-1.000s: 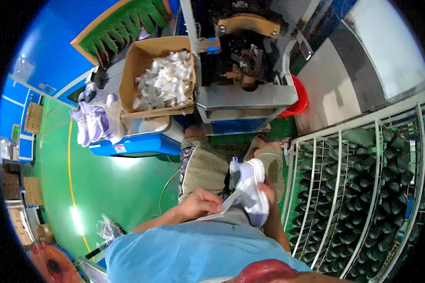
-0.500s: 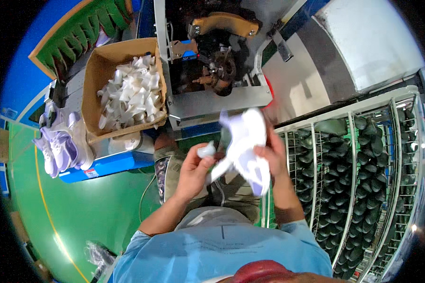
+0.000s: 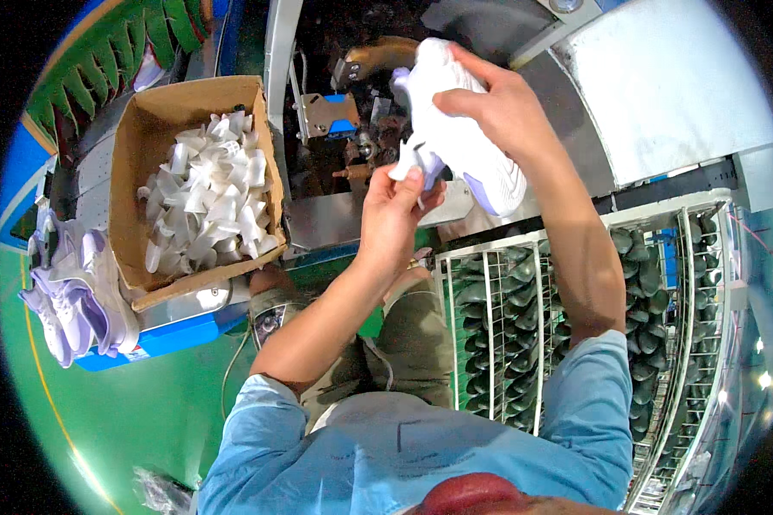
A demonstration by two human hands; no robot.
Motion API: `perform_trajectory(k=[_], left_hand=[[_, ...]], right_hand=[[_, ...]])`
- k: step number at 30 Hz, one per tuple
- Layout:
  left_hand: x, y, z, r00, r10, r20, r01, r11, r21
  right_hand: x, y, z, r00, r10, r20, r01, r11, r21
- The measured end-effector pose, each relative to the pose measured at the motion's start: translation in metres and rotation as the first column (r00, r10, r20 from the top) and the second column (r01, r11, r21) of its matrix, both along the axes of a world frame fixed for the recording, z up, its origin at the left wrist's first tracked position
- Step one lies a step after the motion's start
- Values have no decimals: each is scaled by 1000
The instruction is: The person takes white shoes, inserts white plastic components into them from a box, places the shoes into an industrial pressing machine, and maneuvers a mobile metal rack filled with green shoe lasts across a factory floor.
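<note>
In front of the machine, my right hand (image 3: pixel 508 112) grips a white sneaker (image 3: pixel 468 142) with lilac parts, its thumb and fingers around the sole side. The shoe is tilted, its sole edge facing right. My left hand (image 3: pixel 393 210) pinches a curved white plastic piece (image 3: pixel 406 163) against the lilac collar of the shoe. How far the piece sits inside the opening is hidden. To the left stands a cardboard box (image 3: pixel 131 197) holding a heap of similar white plastic pieces (image 3: pixel 210 202).
A machine (image 3: pixel 331 210) with a metal frame stands ahead. Several white and lilac sneakers (image 3: pixel 82 296) lie at the left beside the box. On the right is a white wire rack (image 3: pixel 539 343) full of dark shoe-shaped forms. A green-flapped opening (image 3: pixel 116 56) is at far left.
Both hands have moved forward and up toward the machine with the shoe, which has turned. The plastic piece in my left hand, formerly apart from the shoe, is now at its collar.
</note>
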State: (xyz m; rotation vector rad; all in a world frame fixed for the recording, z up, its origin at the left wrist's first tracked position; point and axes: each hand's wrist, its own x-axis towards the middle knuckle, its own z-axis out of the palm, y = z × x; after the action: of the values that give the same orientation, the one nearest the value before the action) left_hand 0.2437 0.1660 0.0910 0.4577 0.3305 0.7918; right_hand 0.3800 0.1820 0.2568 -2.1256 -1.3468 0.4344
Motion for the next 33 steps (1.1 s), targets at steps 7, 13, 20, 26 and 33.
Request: perform_trajectory(k=[7,13,20,26,33], left_hand=[[-55,-4,-24,968,15,-249,1,998,61],[-149,-10,11,847,368,-384,-146,855,497],[-186,30,34,69,975,-212,145,200,969],[-153,-27,38,538,426,-727,293,714,635],[-127,-49,19,885,-202,-419,361,865,347]], right_hand=[[-8,26,-29,942,66,328,-25,992,-127],[-18,34,-40,898,-37,439,51,998,-21],[-35,18,-38,867,-126,482,76,990,121],[-46,-13,-50,767,-236,597,17,937,350],[-77,-144,-89,866,-196,460,-114,818,564]])
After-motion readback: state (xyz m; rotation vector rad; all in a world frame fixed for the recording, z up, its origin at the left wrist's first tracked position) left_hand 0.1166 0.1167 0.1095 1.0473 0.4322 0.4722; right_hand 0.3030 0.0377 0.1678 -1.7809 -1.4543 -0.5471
